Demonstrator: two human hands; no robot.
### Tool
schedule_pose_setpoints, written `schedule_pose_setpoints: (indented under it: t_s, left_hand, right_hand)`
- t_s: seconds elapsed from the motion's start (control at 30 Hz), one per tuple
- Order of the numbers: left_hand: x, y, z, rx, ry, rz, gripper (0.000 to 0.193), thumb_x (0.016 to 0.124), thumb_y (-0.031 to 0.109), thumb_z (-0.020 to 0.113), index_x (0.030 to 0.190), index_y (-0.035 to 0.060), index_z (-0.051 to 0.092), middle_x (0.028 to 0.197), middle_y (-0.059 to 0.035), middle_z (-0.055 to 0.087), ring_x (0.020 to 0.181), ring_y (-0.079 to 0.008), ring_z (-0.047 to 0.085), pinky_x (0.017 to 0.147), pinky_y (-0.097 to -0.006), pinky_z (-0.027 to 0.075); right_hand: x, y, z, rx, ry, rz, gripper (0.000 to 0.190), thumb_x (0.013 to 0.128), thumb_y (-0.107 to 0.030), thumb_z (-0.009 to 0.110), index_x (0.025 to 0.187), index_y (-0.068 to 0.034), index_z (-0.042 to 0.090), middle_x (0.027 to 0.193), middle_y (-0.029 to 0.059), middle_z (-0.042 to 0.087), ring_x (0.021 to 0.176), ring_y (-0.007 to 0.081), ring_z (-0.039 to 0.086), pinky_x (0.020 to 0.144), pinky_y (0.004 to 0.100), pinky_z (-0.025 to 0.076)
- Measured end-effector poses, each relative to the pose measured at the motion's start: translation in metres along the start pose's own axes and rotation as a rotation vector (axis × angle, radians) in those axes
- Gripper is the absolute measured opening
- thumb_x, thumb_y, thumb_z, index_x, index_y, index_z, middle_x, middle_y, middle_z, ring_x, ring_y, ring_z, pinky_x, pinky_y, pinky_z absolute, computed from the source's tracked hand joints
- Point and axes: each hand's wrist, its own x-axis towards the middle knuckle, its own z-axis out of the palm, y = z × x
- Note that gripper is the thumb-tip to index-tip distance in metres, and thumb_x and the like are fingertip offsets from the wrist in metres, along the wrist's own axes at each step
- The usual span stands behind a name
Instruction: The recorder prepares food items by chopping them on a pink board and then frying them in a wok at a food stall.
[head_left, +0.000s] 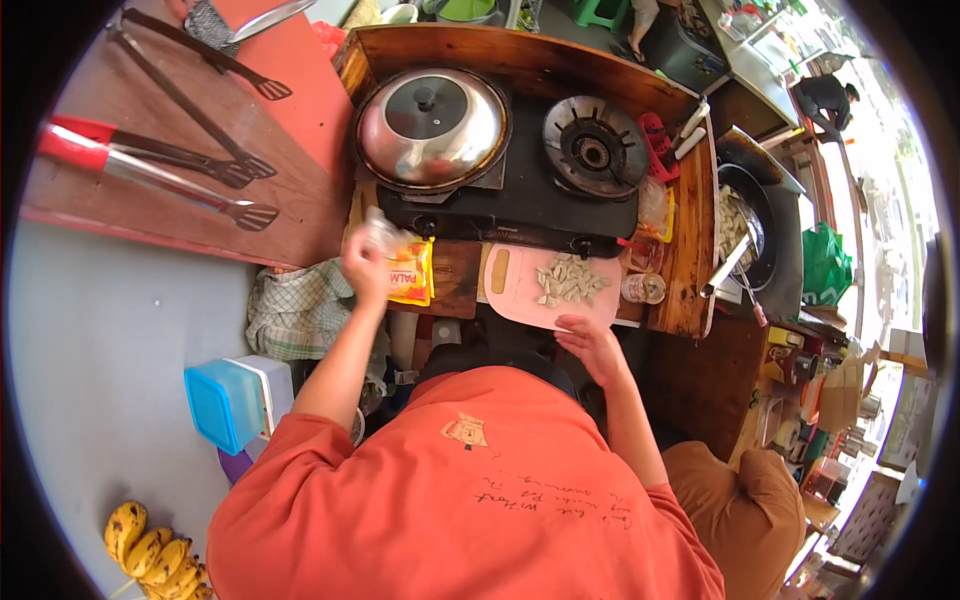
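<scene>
My left hand (365, 271) grips a small crumpled piece of clear plastic (386, 232), blurred, in front of the stove's left knob. Just beside that hand lies a yellow and red margarine packet (411, 276) on the wooden ledge. A pink cutting board (516, 292) sits at the stove's front right, carrying a heap of pale grey cut pieces (568, 280). At the board's near edge is my right hand (592, 351), fingers extended and holding nothing; whether it touches the board I cannot tell. A small lidded glass jar (643, 288) stands right of the board.
A black gas stove (517, 187) bears a lidded wok (431, 129) and a round burner (594, 146). Knife handles (690, 127) rise from a red holder. Several tongs (187, 142) lie on the left table. A pan (746, 225) stands right; another person (727, 517) is close behind.
</scene>
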Motion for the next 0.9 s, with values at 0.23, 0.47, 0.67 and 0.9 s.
schedule_pose_setpoints:
  t_s: [0.23, 0.47, 0.67, 0.9]
  left_hand:
    - [0.082, -0.132, 0.036, 0.468, 0.022, -0.154, 0.029, 0.077, 0.012, 0.061, 0.104, 0.0113, 0.073, 0.090, -0.0180, 0.072, 0.086, -0.0372, 0.069, 0.078, -0.0472, 0.054]
    - [0.072, -0.061, 0.033, 0.281, 0.088, -0.089, 0.031, 0.074, 0.008, 0.071, 0.101, 0.0045, 0.057, 0.089, -0.0134, 0.067, 0.085, -0.0324, 0.066, 0.077, -0.0427, 0.051]
    - [-0.001, -0.005, 0.001, 0.067, 0.044, 0.096, 0.020, 0.087, 0.008, 0.066, 0.104, 0.0030, 0.058, 0.086, -0.0073, 0.064, 0.063, -0.0190, 0.058, 0.059, -0.0329, 0.047]
    - [-0.104, 0.043, -0.012, -0.097, -0.516, -0.065, 0.016, 0.091, 0.007, 0.062, 0.106, 0.0010, 0.062, 0.086, -0.0035, 0.064, 0.066, -0.0070, 0.057, 0.060, -0.0242, 0.047]
  right_hand:
    - [0.033, -0.038, -0.052, -0.318, 0.278, -0.087, 0.030, 0.089, -0.019, 0.056, 0.109, 0.001, 0.066, 0.112, 0.0116, 0.067, 0.095, 0.0220, 0.065, 0.086, 0.0338, 0.050]
    - [0.155, -0.123, -0.112, -0.956, 0.974, -0.659, 0.060, 0.072, -0.026, 0.071, 0.122, 0.003, 0.056, 0.114, 0.0242, 0.065, 0.106, 0.0378, 0.063, 0.092, 0.0424, 0.049]
    - [0.255, -0.157, -0.165, -0.843, 1.192, -0.295, 0.055, 0.071, -0.025, 0.069, 0.114, 0.007, 0.057, 0.112, 0.0309, 0.063, 0.107, 0.0440, 0.061, 0.095, 0.0440, 0.047]
    - [0.151, -0.160, -0.069, -0.688, 1.150, -0.780, 0.029, 0.076, -0.010, 0.062, 0.101, 0.002, 0.066, 0.091, 0.0227, 0.069, 0.088, 0.0372, 0.068, 0.081, 0.0413, 0.052]
